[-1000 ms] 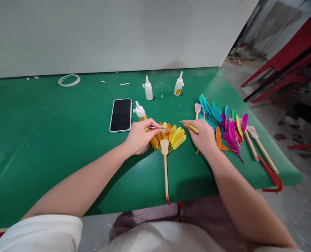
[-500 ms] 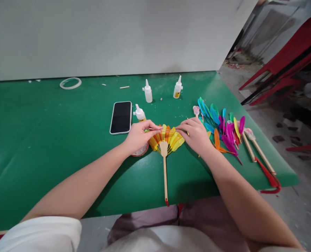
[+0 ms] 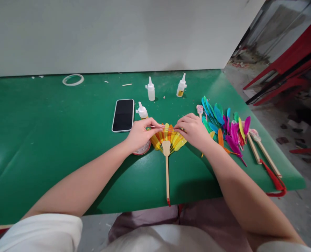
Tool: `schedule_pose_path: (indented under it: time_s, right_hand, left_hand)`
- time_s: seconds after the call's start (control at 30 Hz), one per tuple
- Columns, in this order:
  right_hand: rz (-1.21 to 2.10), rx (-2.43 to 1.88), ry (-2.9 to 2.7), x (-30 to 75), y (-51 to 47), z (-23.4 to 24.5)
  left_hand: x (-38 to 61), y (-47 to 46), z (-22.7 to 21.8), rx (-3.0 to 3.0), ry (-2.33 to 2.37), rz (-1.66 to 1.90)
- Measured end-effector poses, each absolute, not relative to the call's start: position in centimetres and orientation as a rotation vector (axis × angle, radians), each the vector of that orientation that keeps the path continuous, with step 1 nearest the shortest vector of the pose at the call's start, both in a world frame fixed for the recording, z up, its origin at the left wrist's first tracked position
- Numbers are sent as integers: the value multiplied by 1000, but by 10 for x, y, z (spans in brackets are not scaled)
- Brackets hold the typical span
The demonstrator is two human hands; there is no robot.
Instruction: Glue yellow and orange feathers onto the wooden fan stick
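A fan of yellow and orange feathers (image 3: 178,139) lies on the table, its pale wooden handle (image 3: 167,175) pointing toward me with a bit of red cord at the end. Across the upper part of the feathers runs a thin, pale strand (image 3: 168,129), too fine to name surely. My left hand (image 3: 142,133) pinches its left end between thumb and fingertips. At the other end, my right hand (image 3: 193,130) is closed in a pinch too. Partly under my left hand sits a small round dish (image 3: 142,149) of light bits with a red rim.
White glue bottles (image 3: 151,89) stand beyond the hands, one close behind my left hand. A phone (image 3: 123,115) lies left of them, and a tape ring (image 3: 73,80) near the wall. Coloured feathers (image 3: 218,115) and wooden handles (image 3: 268,157) with a red tassel (image 3: 274,178) lie right.
The view has shifted slightly, so things sit a little further right. Both hands keep their pinch over the feathers and have come slightly closer together.
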State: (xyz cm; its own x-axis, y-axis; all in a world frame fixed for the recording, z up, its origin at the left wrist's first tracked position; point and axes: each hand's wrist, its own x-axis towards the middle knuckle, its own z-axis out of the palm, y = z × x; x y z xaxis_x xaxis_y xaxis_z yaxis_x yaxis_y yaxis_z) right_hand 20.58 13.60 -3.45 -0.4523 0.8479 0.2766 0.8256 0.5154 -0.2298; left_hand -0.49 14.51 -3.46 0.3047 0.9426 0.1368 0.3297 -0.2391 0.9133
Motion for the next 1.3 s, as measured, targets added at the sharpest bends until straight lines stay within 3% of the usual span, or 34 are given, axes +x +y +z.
schedule_pose_path:
  time_s: [0.43, 0.77, 1.3]
  right_hand:
    - [156, -1352, -2446, 208, 138, -39]
    - [-30, -1380, -2471, 210, 136, -41]
    - [133, -1403, -2432, 206, 136, -49]
  left_hand:
    - [-6, 145, -35, 1745, 1161, 936]
    - [-6, 147, -34, 1748, 1179, 941]
    - [-6, 147, -34, 1751, 1191, 1070]
